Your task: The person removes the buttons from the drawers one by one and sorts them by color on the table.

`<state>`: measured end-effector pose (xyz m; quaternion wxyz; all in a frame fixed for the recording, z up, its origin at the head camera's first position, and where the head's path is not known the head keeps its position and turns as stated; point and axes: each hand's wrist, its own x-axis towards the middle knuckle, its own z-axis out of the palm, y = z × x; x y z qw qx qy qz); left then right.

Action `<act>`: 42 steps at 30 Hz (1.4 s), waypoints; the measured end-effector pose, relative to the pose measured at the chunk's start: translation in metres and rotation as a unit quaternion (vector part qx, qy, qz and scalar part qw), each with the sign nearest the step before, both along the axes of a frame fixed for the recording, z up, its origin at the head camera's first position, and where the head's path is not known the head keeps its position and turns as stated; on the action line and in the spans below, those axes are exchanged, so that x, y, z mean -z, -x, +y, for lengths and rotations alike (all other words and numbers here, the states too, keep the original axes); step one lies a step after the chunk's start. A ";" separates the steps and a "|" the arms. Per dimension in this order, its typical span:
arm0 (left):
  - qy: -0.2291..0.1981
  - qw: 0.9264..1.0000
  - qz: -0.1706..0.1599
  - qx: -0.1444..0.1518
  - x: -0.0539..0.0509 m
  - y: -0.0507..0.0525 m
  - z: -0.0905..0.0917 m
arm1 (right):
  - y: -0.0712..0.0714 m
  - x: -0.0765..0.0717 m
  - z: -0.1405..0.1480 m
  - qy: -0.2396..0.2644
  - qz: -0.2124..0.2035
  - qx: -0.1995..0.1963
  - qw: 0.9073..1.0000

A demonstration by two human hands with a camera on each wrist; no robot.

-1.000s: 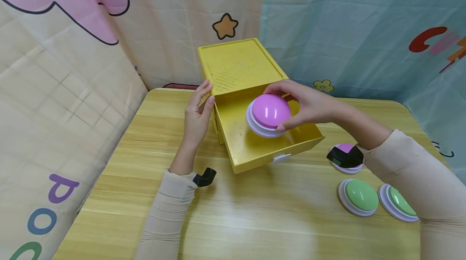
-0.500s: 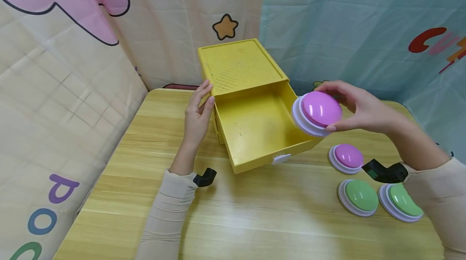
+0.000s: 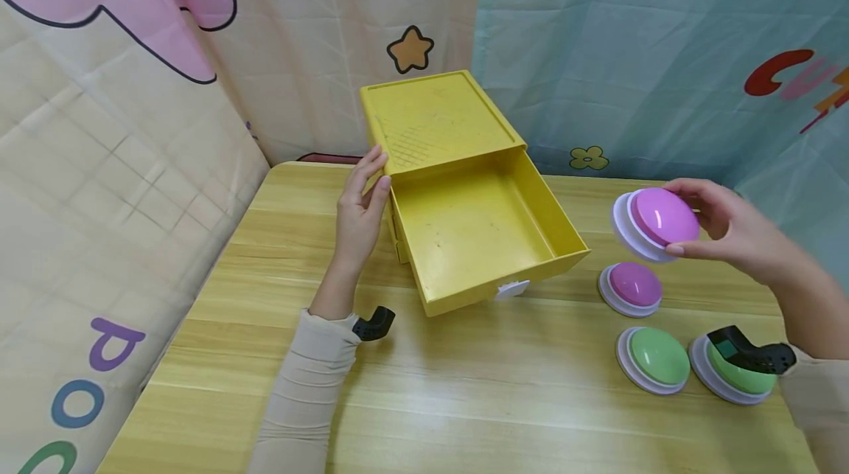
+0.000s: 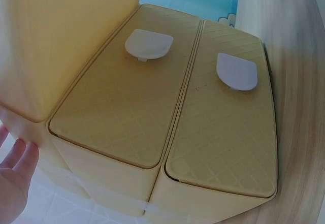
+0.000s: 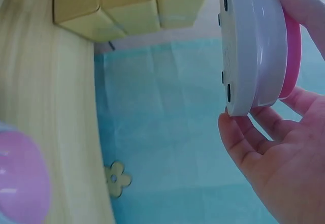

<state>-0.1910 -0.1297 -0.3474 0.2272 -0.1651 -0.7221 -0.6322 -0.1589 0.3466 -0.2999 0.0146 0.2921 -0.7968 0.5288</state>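
A yellow drawer cabinet stands on the table, its top drawer pulled out with nothing inside. My left hand rests against the cabinet's left front corner, fingers fairly straight. Two lower drawers with white handles are shut in the left wrist view. My right hand holds a large pink dome button by its edges, raised right of the drawer. Its white base, with dark feet, shows in the right wrist view. Below it on the table lies another pink dome button.
Two green dome buttons, a left one and a right one, lie near the table's right side. The right wrist camera partly covers the right one. Printed curtains hang behind the wooden table.
My right hand has lifted the large pink dome button from over the open drawer and carried it right, past the drawer's side. My left hand and the cabinet have stayed in place.
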 end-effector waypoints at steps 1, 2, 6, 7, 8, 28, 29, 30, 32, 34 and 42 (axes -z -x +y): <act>-0.001 1.000 0.001 0.001 0.000 0.000 0.000 | -0.001 0.005 0.005 0.005 -0.007 0.010 1.000; -0.001 1.000 0.001 0.001 0.000 0.000 0.000 | -0.002 0.011 0.010 0.020 -0.019 0.015 1.000; 0.000 1.000 0.001 -0.002 0.000 0.000 0.001 | -0.010 0.031 0.028 0.026 -0.044 0.066 0.996; 0.000 1.000 0.000 -0.002 0.000 0.000 0.001 | -0.012 0.036 0.033 0.020 -0.049 0.080 0.995; 0.001 1.000 -0.001 -0.003 0.000 0.000 0.002 | -0.015 0.041 0.037 0.013 -0.053 0.094 0.994; 0.004 1.000 -0.009 -0.010 -0.003 0.001 0.003 | -0.038 0.102 0.089 -0.258 -0.197 0.252 0.912; 0.004 1.000 -0.010 -0.011 -0.003 0.001 0.004 | -0.039 0.103 0.090 -0.268 -0.208 0.253 0.906; 0.002 1.000 -0.010 -0.010 -0.004 0.000 0.004 | -0.039 0.104 0.091 -0.276 -0.218 0.252 0.901; 0.000 1.000 -0.012 -0.012 -0.004 0.000 0.004 | -0.039 0.107 0.093 -0.282 -0.235 0.248 0.897; -0.001 1.000 -0.010 -0.014 -0.004 0.000 0.004 | -0.040 0.110 0.095 -0.284 -0.246 0.246 0.894; -0.005 1.000 -0.001 -0.015 -0.005 -0.001 0.004 | -0.039 0.117 0.098 -0.269 -0.239 0.224 0.906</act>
